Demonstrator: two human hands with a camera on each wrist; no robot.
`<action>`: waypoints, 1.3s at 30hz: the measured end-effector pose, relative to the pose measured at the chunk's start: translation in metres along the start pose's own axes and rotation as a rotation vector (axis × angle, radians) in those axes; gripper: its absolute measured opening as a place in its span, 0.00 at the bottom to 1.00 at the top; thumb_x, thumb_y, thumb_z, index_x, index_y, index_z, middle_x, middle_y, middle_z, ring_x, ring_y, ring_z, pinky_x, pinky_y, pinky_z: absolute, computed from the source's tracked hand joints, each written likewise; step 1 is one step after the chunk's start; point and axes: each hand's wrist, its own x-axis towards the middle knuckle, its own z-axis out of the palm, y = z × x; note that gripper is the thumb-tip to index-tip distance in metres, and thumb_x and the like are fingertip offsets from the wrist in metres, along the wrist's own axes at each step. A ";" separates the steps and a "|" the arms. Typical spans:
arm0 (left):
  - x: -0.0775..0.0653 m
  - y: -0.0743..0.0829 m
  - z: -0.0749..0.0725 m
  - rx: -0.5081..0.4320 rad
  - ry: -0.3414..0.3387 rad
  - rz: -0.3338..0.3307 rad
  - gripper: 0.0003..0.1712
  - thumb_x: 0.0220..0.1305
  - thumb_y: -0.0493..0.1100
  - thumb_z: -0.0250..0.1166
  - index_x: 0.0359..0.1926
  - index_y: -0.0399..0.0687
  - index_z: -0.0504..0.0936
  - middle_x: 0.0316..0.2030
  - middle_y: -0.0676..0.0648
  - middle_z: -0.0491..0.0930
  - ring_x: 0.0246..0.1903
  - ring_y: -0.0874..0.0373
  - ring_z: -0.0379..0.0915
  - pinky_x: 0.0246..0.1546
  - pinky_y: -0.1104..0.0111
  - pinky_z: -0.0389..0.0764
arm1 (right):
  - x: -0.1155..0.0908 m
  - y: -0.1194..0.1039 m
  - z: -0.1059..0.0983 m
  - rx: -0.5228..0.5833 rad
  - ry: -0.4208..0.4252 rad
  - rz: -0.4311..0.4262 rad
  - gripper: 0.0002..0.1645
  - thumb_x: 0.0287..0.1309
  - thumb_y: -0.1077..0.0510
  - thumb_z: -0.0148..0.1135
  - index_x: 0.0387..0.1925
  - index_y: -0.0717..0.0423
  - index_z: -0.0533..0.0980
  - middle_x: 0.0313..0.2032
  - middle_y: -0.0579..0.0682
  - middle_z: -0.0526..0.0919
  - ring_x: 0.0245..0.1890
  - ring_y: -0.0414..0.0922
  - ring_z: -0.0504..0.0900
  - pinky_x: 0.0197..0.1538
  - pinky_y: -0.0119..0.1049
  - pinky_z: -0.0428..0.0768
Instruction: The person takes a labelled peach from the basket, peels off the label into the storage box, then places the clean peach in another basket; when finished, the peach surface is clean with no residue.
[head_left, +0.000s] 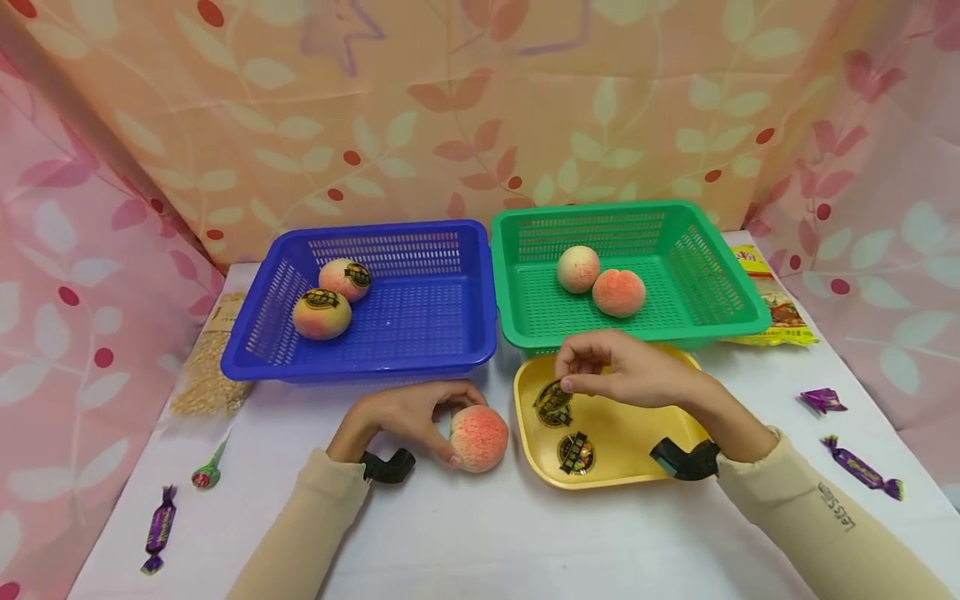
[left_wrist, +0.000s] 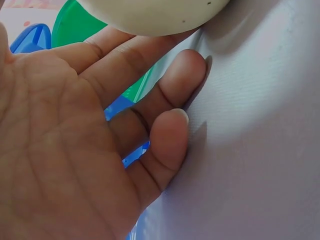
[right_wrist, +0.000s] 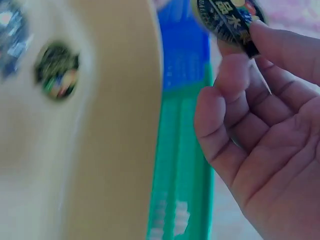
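Observation:
On the white table, my left hand [head_left: 408, 417] holds a pink peach [head_left: 482, 439], thumb on the near side and fingers behind it. In the left wrist view the pale underside of this peach [left_wrist: 155, 15] touches two fingers, while the other fingertips rest by the tabletop. Over the yellow tray [head_left: 622, 433], my right hand [head_left: 630, 367] pinches a round black-and-gold sticker [right_wrist: 227, 20] between thumb and forefinger. Another round sticker [head_left: 576, 454] lies in the tray; the right wrist view shows a shiny, blurred patch [right_wrist: 12, 37] beside a sticker [right_wrist: 57, 70].
A blue basket [head_left: 360, 367] at back left holds two stickered peaches [head_left: 322, 314]. The green basket [head_left: 622, 335] beside it holds two peaches [head_left: 618, 293] showing no stickers. Purple-wrapped candies [head_left: 862, 468], a lollipop [head_left: 206, 475], a grain bag [head_left: 210, 367] and a yellow packet [head_left: 780, 312] lie around the sides.

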 end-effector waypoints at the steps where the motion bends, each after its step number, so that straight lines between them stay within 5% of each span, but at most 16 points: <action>1: 0.000 0.000 0.000 0.000 0.001 -0.004 0.39 0.44 0.46 0.83 0.60 0.55 0.77 0.53 0.57 0.82 0.56 0.62 0.76 0.62 0.69 0.73 | -0.004 0.005 -0.003 -0.003 0.004 0.014 0.03 0.68 0.58 0.64 0.40 0.54 0.79 0.33 0.47 0.83 0.33 0.40 0.79 0.39 0.31 0.80; 15: -0.001 -0.001 0.000 0.002 0.002 -0.006 0.39 0.44 0.47 0.83 0.60 0.56 0.77 0.52 0.57 0.82 0.54 0.61 0.76 0.56 0.69 0.74 | -0.029 0.058 -0.023 -0.100 -0.076 0.139 0.14 0.67 0.64 0.63 0.53 0.59 0.81 0.30 0.52 0.81 0.26 0.35 0.72 0.30 0.27 0.72; 22: -0.001 -0.002 -0.001 0.001 0.003 -0.001 0.39 0.45 0.47 0.83 0.60 0.56 0.77 0.53 0.57 0.82 0.55 0.61 0.75 0.59 0.70 0.74 | -0.021 0.064 -0.023 -0.170 -0.131 0.162 0.15 0.69 0.64 0.60 0.54 0.57 0.82 0.32 0.48 0.82 0.27 0.34 0.72 0.31 0.27 0.72; 30: -0.001 -0.002 -0.001 0.013 0.001 -0.010 0.40 0.44 0.48 0.83 0.60 0.57 0.77 0.53 0.58 0.82 0.54 0.61 0.75 0.57 0.68 0.74 | -0.024 0.071 -0.024 -0.107 -0.159 0.192 0.19 0.70 0.62 0.60 0.60 0.58 0.79 0.35 0.52 0.82 0.29 0.38 0.75 0.31 0.27 0.74; 39: -0.001 -0.003 -0.001 -0.008 -0.004 0.007 0.39 0.44 0.48 0.83 0.59 0.56 0.78 0.53 0.57 0.82 0.55 0.60 0.75 0.57 0.68 0.74 | -0.035 0.064 -0.029 -0.154 -0.160 0.184 0.24 0.67 0.56 0.65 0.63 0.56 0.77 0.53 0.53 0.85 0.44 0.44 0.80 0.42 0.31 0.80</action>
